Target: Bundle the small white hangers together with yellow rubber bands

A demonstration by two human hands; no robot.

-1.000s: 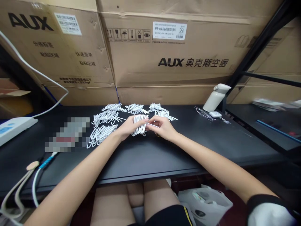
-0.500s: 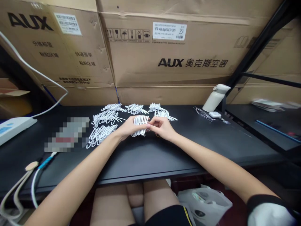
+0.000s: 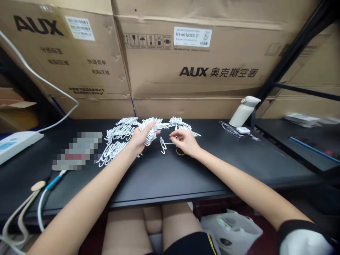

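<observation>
White hooks [image 3: 120,132] already lie in piles on the black desk [image 3: 164,184], one bunch [image 3: 150,137] is squeezed in the left hand [image 3: 138,139], and a few loose hooks [image 3: 163,146] are left near the right hand [image 3: 186,142], whose grip I cannot tell.

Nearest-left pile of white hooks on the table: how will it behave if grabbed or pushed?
The hook pile would probably snag and drag along together, since the curved ends overlap. Each hook is likely stiff, as the bends hold their shape. A push might slide the pile fairly easily: the black tabletop looks smooth.
</observation>
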